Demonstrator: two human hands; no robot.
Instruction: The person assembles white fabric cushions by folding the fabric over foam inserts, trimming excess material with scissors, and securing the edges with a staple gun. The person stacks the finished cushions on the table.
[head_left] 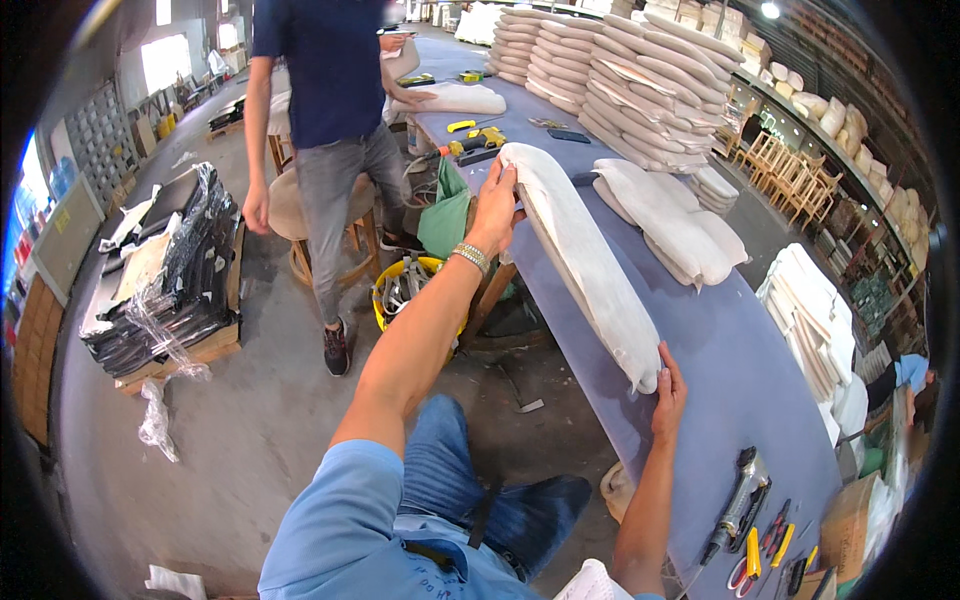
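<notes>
A long cream padded cushion (pixel 590 270) with rounded ends is held on its edge above the blue-grey table (pixel 740 380). My left hand (pixel 494 208) grips its far end, thumb on the pale face. At the near end, the fingers of my right hand (pixel 670 392) press against the cushion's corner. Beyond it, a couple of similar cushions (pixel 668 215) lie flat and overlapping on the table. To the right of my right forearm rest a metal air tool (pixel 735 508), red-handled pliers (pixel 773 535) and a yellow utility knife (pixel 752 552).
Tall stacks of cushions (pixel 650 95) stand at the table's far side. A yellow-and-black power tool (pixel 476 142) and a phone (pixel 569 136) lie beyond my left hand. Another person (pixel 325 120) stands at far left, touching a cushion. A yellow bucket (pixel 378 302) sits on the floor.
</notes>
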